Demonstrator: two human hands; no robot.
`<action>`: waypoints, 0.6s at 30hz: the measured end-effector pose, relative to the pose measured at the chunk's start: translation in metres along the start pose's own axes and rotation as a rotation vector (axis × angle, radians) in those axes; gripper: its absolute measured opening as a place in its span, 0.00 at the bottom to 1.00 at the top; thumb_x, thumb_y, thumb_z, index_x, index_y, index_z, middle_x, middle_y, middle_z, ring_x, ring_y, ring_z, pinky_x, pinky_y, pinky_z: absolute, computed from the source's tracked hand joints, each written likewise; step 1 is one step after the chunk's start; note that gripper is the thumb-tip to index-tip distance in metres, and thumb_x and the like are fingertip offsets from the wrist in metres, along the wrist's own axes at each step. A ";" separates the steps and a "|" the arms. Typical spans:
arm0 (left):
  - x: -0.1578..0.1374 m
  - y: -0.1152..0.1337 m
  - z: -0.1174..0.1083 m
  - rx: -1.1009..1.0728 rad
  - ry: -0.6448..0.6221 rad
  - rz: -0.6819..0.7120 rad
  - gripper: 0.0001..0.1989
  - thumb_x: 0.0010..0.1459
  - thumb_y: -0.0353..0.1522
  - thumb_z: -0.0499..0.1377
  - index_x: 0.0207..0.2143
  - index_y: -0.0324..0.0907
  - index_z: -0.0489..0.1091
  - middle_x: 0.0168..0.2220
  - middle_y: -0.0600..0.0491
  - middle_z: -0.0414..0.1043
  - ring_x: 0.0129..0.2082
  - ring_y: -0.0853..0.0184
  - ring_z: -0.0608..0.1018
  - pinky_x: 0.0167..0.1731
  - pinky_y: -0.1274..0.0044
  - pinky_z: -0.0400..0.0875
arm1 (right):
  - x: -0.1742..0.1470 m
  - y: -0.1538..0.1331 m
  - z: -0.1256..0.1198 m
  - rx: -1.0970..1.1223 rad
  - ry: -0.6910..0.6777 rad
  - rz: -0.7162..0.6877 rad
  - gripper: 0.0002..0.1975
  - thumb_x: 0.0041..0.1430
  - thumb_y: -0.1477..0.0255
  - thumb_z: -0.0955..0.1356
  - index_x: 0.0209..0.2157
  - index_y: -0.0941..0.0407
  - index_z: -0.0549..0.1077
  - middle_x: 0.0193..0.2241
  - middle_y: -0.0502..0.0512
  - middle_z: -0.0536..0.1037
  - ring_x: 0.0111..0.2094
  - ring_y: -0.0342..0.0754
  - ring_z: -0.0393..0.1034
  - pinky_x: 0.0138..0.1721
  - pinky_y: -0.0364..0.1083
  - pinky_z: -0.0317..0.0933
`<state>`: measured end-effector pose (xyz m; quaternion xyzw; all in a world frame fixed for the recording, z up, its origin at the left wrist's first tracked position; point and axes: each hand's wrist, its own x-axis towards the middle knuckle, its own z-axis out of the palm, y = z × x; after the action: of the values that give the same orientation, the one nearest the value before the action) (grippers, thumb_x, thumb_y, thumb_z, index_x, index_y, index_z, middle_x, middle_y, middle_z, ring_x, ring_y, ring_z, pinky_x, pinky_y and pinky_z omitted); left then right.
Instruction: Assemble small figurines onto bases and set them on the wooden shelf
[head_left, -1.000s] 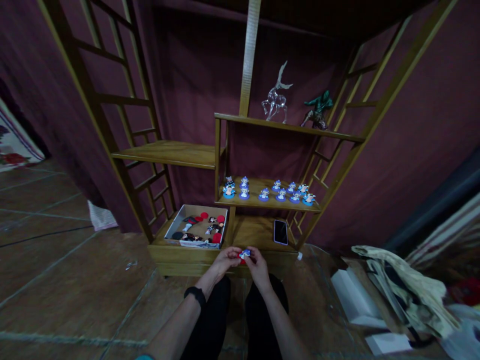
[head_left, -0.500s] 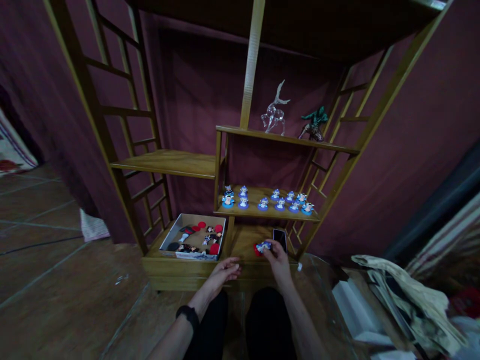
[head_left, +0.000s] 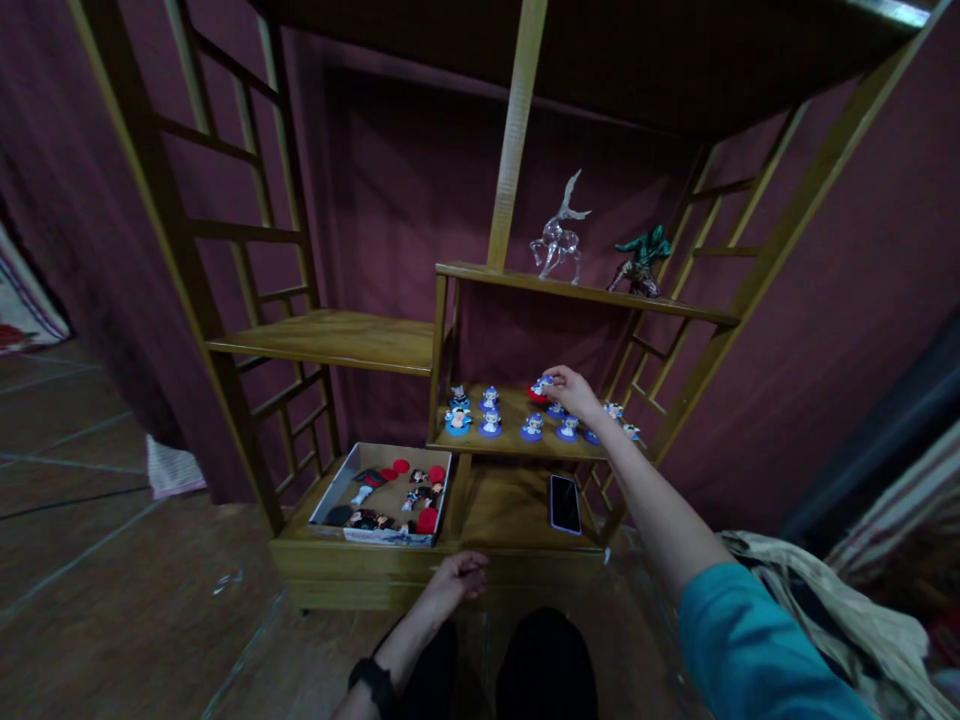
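Note:
My right hand (head_left: 571, 390) is closed on a small figurine (head_left: 541, 386) with a white and blue-violet body and a red base. It holds the figurine over the middle shelf (head_left: 510, 400), among rows of similar figurines on violet and blue bases. One of these, a violet-based figurine (head_left: 532, 427), stands just in front of it. Several at the right are partly hidden by my hand and forearm. My left hand (head_left: 454, 578) hangs in front of the cabinet's lower edge, fingers loosely bent and apart, holding nothing.
A shallow cardboard box (head_left: 337, 490) with loose figurines and red discs sits at lower left. A phone (head_left: 565, 503) lies on the bottom shelf. Above stand a clear deer ornament (head_left: 557, 240) and a dark green crouching statue (head_left: 642, 262). A wooden post (head_left: 517, 130) rises between the bays.
My right hand has lifted the red-based figurine from the bottom shelf near the phone up to the middle shelf. My left hand stays low, its fingers a little more bent.

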<state>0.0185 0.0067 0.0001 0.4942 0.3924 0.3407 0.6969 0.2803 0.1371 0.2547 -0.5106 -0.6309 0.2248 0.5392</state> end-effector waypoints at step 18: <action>0.004 -0.009 0.006 -0.035 0.012 -0.052 0.16 0.39 0.38 0.63 0.30 0.37 0.68 0.22 0.55 0.68 0.19 0.73 0.69 0.22 0.79 0.58 | 0.041 0.029 0.028 -0.612 -0.388 0.121 0.13 0.39 0.79 0.70 0.31 0.57 0.70 0.20 0.43 0.67 0.21 0.37 0.59 0.23 0.37 0.53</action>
<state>0.0264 0.0056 -0.0082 0.4695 0.4033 0.3325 0.7116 0.2709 0.1918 0.2396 -0.6324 -0.7282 0.1497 0.2178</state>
